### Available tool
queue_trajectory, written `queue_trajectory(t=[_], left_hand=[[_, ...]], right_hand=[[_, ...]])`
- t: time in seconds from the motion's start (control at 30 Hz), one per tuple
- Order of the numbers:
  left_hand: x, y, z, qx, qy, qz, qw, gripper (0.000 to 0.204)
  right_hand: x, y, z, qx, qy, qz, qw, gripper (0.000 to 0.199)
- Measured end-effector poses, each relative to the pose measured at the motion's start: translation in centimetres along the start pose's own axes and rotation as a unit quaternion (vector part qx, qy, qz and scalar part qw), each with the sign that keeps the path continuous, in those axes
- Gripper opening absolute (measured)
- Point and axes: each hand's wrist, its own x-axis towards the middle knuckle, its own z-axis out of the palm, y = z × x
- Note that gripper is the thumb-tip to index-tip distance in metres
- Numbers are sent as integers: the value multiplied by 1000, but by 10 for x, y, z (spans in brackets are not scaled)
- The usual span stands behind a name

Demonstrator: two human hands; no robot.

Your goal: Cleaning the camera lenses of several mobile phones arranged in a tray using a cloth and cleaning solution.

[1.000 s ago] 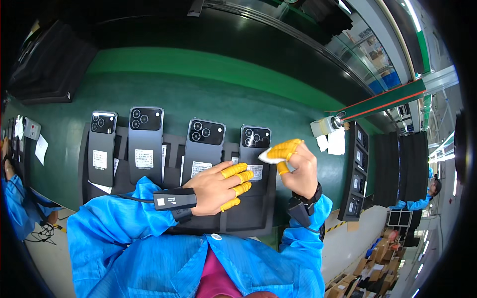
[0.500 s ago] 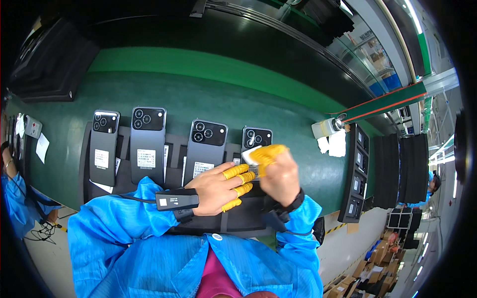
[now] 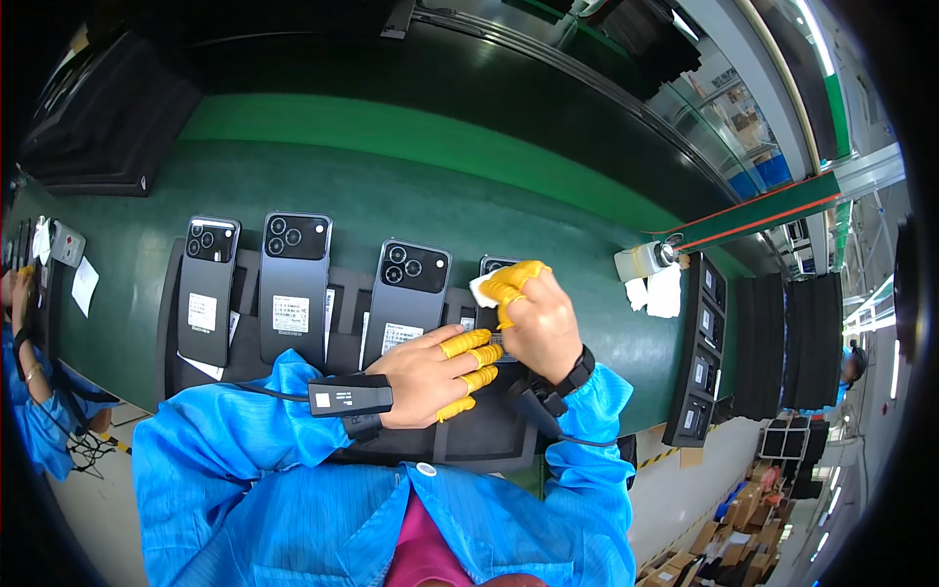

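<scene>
My right hand (image 3: 540,328), with yellow finger cots on its fingers, pinches a white wipe (image 3: 480,290) at the upper part of the rightmost smartphone (image 3: 497,262). Most of that phone is hidden beneath my hands. Flat beside it lies my left hand (image 3: 423,380), also in yellow cots, its fingers stretched right toward the phone's lower end. Left of this are a grey smartphone (image 3: 409,301), another one (image 3: 294,269) and a third (image 3: 206,279), all back up with labels and camera blocks showing. They lie on a black compartmented tray (image 3: 248,284).
A pale bottle (image 3: 638,258) and white wipes (image 3: 664,291) sit on the green table (image 3: 391,186) at right. Beyond them stands a black tray (image 3: 679,423) of boxed slots, then stacked black trays (image 3: 759,338). More black trays (image 3: 93,117) are at far left, near another person's arm (image 3: 37,386).
My right hand has moved slightly up and left with the wipe, covering more of the phone's camera block. The left hand stays nearly still. At far left, the other person's arm has moved.
</scene>
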Motion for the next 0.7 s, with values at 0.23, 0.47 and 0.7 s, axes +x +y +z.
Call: queue_trajectory(t=[0.23, 0.47, 0.7], left_hand=[[-1, -2, 1, -7, -38, -14, 999, 43], [1, 0, 0, 8, -3, 3, 1000, 43], [-1, -2, 1, 0, -9, 1, 1000, 42]], right_hand=[[-14, 8, -25, 125, -111, 38, 985, 21], [-24, 6, -35, -39, -38, 22, 998, 32], [-30, 11, -17, -66, -23, -49, 996, 30]])
